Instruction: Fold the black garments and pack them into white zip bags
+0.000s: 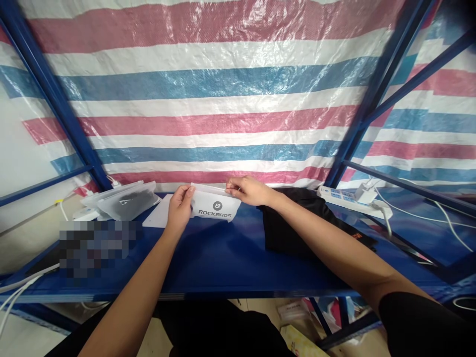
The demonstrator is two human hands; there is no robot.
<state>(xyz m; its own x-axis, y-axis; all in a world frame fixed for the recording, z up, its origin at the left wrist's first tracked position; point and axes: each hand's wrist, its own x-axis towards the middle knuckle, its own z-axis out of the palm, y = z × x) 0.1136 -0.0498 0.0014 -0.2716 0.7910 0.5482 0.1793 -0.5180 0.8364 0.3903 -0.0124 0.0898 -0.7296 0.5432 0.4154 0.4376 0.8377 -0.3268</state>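
A pale, frosted bag (pixel 212 204) printed "ROCKBROS" hangs between both hands above the blue table. Its left edge is pinched between thumb and fingers of my left hand (pixel 180 206). At the bag's top right corner, my right hand (pixel 246 190) has its fingers closed on the upper edge. Behind and below my left hand, a flat white sheet or box (pixel 156 214) lies on the table. Black folded fabric (pixel 286 225) rests beneath my right forearm.
Several frosted bags (pixel 128 201) are piled at the back left. A white power strip (pixel 353 202) with plugs and cables sits at the back right. Blue metal posts (pixel 357 124) frame the blue table (pixel 230 272). A blurred-out item lies at the left.
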